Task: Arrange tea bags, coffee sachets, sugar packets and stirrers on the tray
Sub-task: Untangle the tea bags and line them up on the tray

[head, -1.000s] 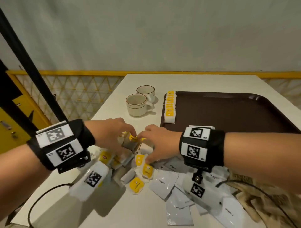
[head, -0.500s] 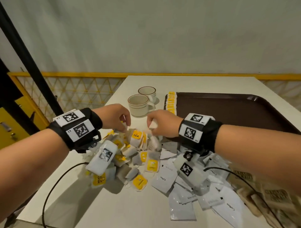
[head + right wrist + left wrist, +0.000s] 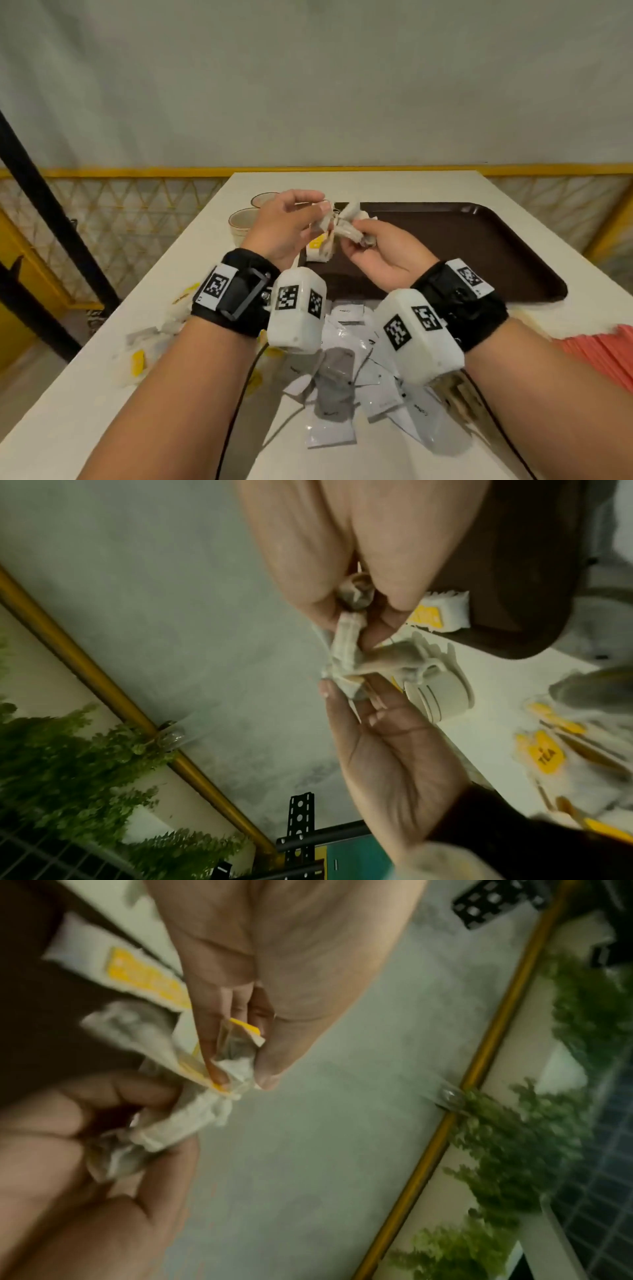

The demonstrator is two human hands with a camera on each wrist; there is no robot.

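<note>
Both hands are raised over the tray's (image 3: 479, 253) near left corner, apparently so the tangled tea bags (image 3: 337, 226) can be separated in the air before joining the row of tea bags (image 3: 318, 250) already laid along the tray's 9 o'clock edge. The left hand (image 3: 284, 226) pinches part of the bunch between thumb and fingers, fingers narrow; the right hand (image 3: 387, 253) has its fingers curled round the other end, palm up. The head view gives the layout: two cups (image 3: 243, 222) at 11 o'clock on the surface (image 3: 85, 411), loose tea bags (image 3: 144, 356) at 8 o'clock, coffee sachets (image 3: 346, 387) at 6 o'clock beneath the wrists, and a red bundle (image 3: 603, 356), possibly stirrers, at 4 o'clock. The left wrist view shows what it cannot: a yellow tag (image 3: 246, 1031) caught in the left fingers (image 3: 212, 1053). The right wrist view reveals a dark, rounded end of the bunch (image 3: 354, 591) tucked against the right palm.
</note>
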